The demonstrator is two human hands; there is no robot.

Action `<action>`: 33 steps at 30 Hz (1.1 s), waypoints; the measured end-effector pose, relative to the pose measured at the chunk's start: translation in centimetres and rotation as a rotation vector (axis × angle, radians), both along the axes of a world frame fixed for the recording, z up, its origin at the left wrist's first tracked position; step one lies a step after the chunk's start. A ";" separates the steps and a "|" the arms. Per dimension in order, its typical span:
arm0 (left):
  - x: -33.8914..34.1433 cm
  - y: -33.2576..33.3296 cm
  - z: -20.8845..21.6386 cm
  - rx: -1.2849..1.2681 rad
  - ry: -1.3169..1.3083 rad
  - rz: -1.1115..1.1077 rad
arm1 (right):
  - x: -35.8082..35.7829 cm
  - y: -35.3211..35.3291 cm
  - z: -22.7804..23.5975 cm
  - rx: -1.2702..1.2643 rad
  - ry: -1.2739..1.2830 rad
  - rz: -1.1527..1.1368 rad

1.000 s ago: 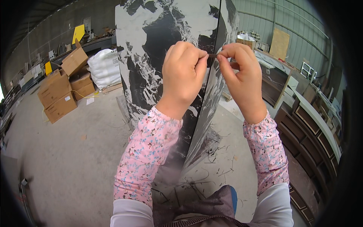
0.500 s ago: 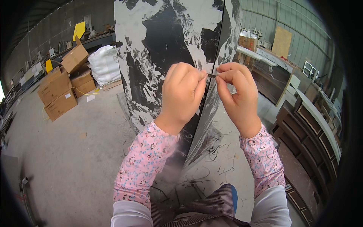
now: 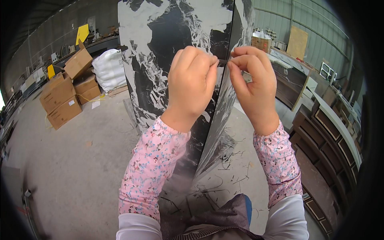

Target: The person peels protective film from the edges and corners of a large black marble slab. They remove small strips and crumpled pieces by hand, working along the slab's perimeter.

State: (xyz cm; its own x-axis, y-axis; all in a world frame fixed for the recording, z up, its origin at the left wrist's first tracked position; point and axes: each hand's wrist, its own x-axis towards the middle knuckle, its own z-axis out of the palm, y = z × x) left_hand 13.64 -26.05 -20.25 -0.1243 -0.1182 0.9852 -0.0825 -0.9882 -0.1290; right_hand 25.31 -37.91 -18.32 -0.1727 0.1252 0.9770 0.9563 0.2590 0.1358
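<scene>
A tall panelled piece (image 3: 170,36) with a black and white marble pattern stands upright in front of me. Its corner edge, a dark line, runs down between my two hands. A small, thin, dark, flat strip (image 3: 223,62) lies across this edge, one end in each hand. My left hand (image 3: 192,82) pinches its left end between thumb and fingers, with the back of the hand turned to me. Thumb and forefinger of my right hand (image 3: 254,82) pinch the other end. Whether the strip is a blade I cannot tell.
Thin dark scraps (image 3: 208,196) litter the floor by my feet. Cardboard boxes (image 3: 64,102) and a white wrapped bundle (image 3: 109,70) stand at the left. Brown shelf units (image 3: 320,148) line the right, with a cluttered bench (image 3: 286,74) farther back.
Both hands have moved up along the corner edge, still pinching the strip between them. The marble-patterned piece shifts only slightly in view.
</scene>
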 end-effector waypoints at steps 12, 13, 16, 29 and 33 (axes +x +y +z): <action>-0.7 -0.5 -6.6 -0.064 0.115 -0.008 | -0.1 -1.5 -5.9 -0.165 0.024 -0.008; -0.8 -0.5 -7.1 -0.067 0.125 -0.006 | -0.1 -1.5 -6.3 -0.152 0.003 -0.011; -0.8 -0.8 -7.9 -0.078 0.133 -0.009 | -0.1 -1.5 -7.3 -0.157 0.021 -0.003; -1.5 -1.1 -12.5 -0.130 0.215 0.009 | -0.4 -1.9 -12.0 -0.235 0.071 -0.002; -1.9 -1.1 -14.0 -0.141 0.235 0.019 | -0.2 -1.8 -13.5 -0.240 0.052 -0.002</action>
